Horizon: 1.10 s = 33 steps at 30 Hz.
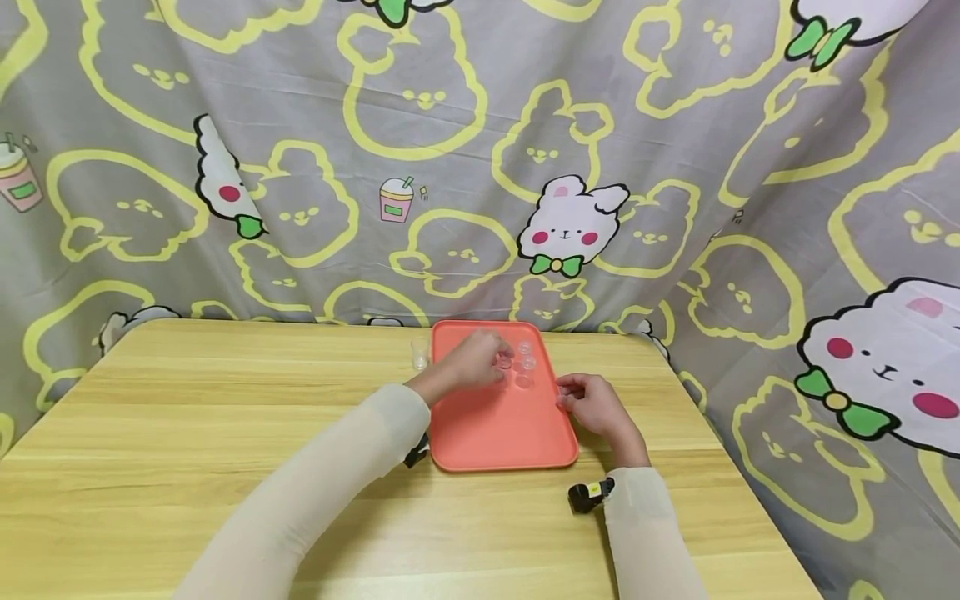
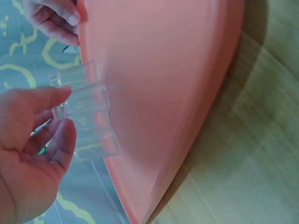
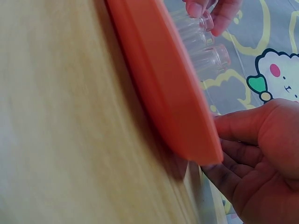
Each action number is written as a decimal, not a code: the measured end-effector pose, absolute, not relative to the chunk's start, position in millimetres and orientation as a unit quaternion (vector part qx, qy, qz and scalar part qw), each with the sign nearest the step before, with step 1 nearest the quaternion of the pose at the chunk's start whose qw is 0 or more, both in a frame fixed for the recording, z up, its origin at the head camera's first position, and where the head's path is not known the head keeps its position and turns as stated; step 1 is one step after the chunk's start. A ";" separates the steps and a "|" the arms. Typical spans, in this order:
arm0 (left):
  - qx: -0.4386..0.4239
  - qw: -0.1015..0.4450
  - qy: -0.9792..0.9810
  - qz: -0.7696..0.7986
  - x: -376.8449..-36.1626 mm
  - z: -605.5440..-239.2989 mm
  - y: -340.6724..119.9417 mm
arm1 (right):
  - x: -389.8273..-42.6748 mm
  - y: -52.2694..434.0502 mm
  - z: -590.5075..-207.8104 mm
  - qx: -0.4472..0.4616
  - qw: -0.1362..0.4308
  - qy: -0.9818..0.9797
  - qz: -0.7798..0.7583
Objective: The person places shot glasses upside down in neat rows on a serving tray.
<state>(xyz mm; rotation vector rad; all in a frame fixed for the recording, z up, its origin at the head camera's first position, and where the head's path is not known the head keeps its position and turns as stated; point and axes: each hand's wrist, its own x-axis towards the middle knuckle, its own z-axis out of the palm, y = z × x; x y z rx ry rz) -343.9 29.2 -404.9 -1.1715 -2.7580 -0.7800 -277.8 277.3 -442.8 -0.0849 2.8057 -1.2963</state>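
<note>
An orange tray (image 1: 495, 425) lies on the wooden table (image 1: 187, 417). Several small clear cups (image 1: 525, 364) stand in a cluster at its far end. My left hand (image 1: 501, 360) reaches over the tray and pinches one clear cup (image 2: 84, 106) between thumb and fingers, with other cups (image 2: 96, 143) beside it. My right hand (image 1: 564, 398) grips the tray's right edge (image 3: 205, 140), thumb (image 3: 238, 126) on top and fingers underneath. In the right wrist view the cups (image 3: 210, 56) show beyond the rim, under the left fingertips (image 3: 196, 8).
One more clear cup (image 1: 420, 353) stands on the table just left of the tray's far corner. A patterned grey cloth (image 1: 480, 167) hangs behind and to the right of the table. The table's right edge (image 1: 720, 450) is close to my right hand.
</note>
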 end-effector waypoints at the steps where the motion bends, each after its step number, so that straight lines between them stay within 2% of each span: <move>1: -0.380 0.023 -0.891 -0.249 -343.1 -404.5 28.9 | -277.7 276.9 -443.0 -0.025 0.025 0.907 -0.420; 33: -0.379 0.047 -0.890 -0.248 -342.8 -406.6 33.0 | -279.0 276.0 -445.4 -0.018 0.026 0.906 -0.423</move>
